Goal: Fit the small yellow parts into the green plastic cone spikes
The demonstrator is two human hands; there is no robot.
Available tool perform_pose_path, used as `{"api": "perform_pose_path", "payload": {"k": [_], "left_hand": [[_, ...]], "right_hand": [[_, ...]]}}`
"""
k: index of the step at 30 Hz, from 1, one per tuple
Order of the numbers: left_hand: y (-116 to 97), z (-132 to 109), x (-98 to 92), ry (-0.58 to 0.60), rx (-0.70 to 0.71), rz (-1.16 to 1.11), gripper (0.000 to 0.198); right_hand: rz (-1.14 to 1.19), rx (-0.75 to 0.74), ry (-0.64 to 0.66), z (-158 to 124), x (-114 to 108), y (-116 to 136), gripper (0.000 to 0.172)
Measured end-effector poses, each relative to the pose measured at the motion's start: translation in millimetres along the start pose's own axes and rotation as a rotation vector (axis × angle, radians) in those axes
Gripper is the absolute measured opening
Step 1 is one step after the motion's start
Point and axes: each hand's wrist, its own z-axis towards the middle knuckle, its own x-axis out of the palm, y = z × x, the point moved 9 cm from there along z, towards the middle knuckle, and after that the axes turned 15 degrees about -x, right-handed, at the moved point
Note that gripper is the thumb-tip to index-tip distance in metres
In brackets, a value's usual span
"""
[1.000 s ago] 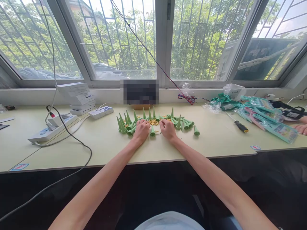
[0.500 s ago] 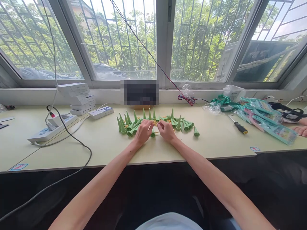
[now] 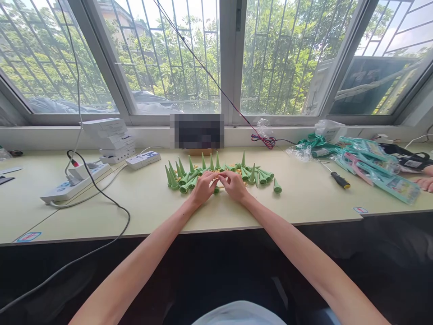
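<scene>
My left hand (image 3: 203, 187) and my right hand (image 3: 234, 185) meet over the table, fingertips pinched together and touching. Whatever lies between the fingertips is too small to make out. Around them are several green cones (image 3: 243, 160), some standing point up and some lying on their sides with open ends showing. One lying cone (image 3: 216, 190) is just below my fingertips, partly covered by the left hand. Small yellow pieces (image 3: 238, 172) lie scattered among the cones, behind and beside my hands. A single cone (image 3: 277, 186) lies apart on the right.
On the left of the table (image 3: 149, 203) are a power strip (image 3: 74, 183), a dark cable (image 3: 111, 204) and stacked white boxes (image 3: 108, 135). To the right lie a screwdriver (image 3: 339, 180) and bagged teal items (image 3: 389, 176). Another person's hand (image 3: 425, 183) rests at the far right.
My hands have drawn closer, so the fingertips that were slightly apart now touch. The cones have stayed where they were.
</scene>
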Motion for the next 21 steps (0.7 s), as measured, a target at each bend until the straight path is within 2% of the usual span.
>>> {"api": "perform_pose_path", "payload": {"k": [9, 13, 21], "left_hand": [[-4.6, -4.2, -2.9, -0.036, 0.054, -0.061, 0.035], [-2.6, -3.5, -4.8, -0.090, 0.062, -0.071, 0.031], [-1.7, -0.3, -7.5, -0.104, 0.037, -0.056, 0.023]], "right_hand": [[0.002, 0.029, -0.016, -1.0, -1.2, -7.3, 0.024], [-0.002, 0.025, -0.026, -1.2, -1.3, -9.2, 0.020], [0.033, -0.012, -0.019, -0.8, 1.4, -5.0, 0.023]]}}
